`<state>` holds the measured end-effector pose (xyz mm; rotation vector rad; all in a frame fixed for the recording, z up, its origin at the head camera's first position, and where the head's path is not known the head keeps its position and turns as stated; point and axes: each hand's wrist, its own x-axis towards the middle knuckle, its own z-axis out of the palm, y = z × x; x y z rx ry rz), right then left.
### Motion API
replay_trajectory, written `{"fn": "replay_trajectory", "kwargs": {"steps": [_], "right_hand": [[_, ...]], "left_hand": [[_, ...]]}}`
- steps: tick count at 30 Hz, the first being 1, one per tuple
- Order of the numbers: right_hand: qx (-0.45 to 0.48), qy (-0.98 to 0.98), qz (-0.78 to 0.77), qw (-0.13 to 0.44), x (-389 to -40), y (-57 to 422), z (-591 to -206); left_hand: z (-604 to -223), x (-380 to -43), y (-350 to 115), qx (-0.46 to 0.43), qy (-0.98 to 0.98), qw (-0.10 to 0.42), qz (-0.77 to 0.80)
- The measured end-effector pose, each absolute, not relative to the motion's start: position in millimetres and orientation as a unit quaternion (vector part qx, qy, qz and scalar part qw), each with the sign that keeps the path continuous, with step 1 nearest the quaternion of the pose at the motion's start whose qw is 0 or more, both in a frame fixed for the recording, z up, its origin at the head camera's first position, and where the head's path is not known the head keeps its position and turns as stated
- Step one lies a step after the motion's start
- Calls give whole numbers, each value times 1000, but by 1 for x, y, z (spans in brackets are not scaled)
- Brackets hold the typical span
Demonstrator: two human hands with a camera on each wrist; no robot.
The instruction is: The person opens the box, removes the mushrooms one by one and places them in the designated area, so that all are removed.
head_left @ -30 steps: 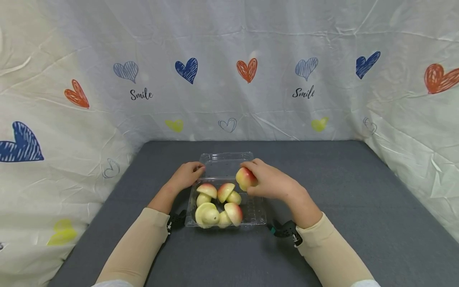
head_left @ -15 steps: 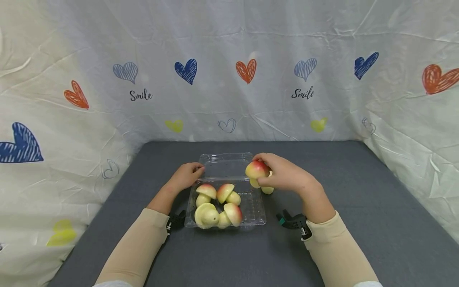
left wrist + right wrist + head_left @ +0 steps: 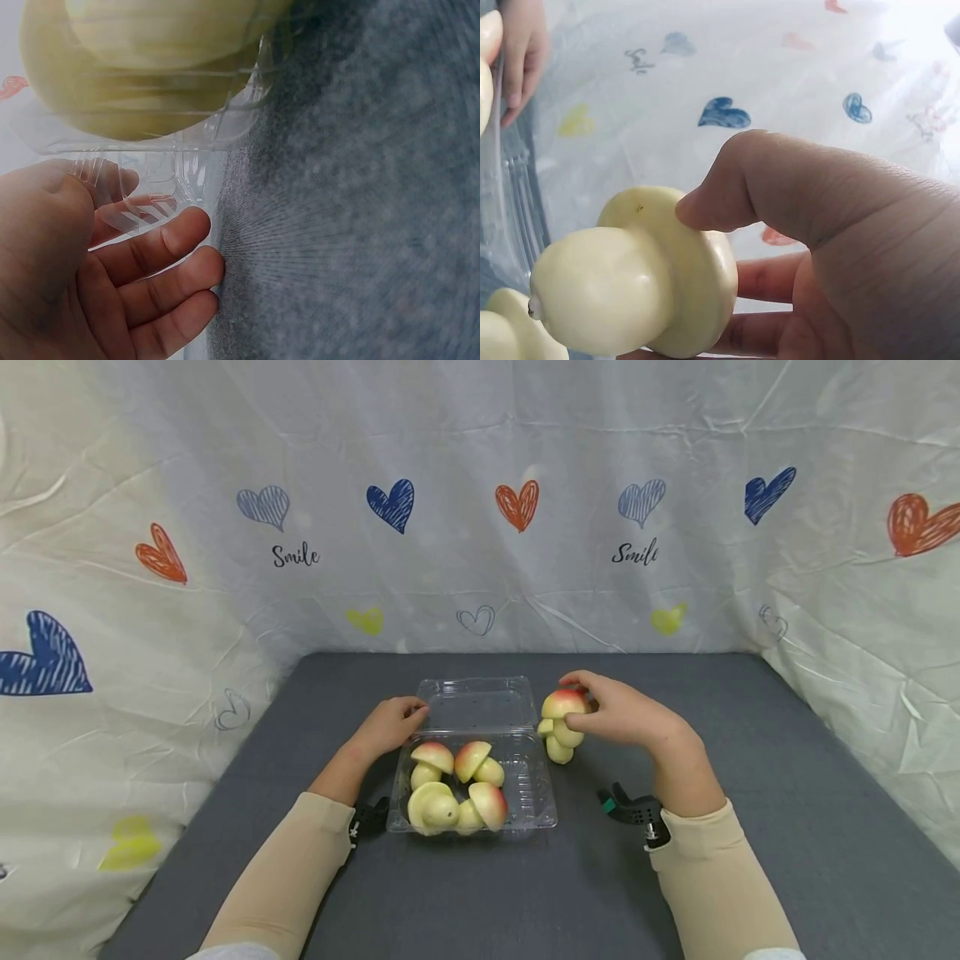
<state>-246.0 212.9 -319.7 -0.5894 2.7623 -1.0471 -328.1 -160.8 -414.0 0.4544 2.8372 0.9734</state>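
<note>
My right hand (image 3: 622,710) grips a toy mushroom (image 3: 566,703) with a red and yellow cap, just right of the clear plastic clamshell box (image 3: 532,793). In the right wrist view, the thumb presses the cap and other fingers lie beneath it; the pale stem (image 3: 600,289) points left. Partly behind the held mushroom, a second toy mushroom (image 3: 557,750) lies on the table. My left hand (image 3: 388,725) pinches the left edge of the box near the hinge, with its plastic rim (image 3: 161,176) between thumb and fingers. Several toy mushrooms (image 3: 438,810) lie in the box's left part.
The box's lid (image 3: 476,706) lies folded back on the dark grey table (image 3: 480,893). A white curtain (image 3: 450,435) printed with hearts stands behind the table and along both sides.
My right hand has moved right with the mushroom, from over the box to beside it. The mushroom lying on the table has come into sight. My left hand has stayed in place.
</note>
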Motion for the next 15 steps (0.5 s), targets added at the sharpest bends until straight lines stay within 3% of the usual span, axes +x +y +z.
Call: {"fn": "replay_trajectory", "kwargs": {"steps": [15], "right_hand": [[-153, 930, -321, 92, -250, 243, -324]], "left_hand": [[-419, -333, -163, 152, 933, 53, 322]]}}
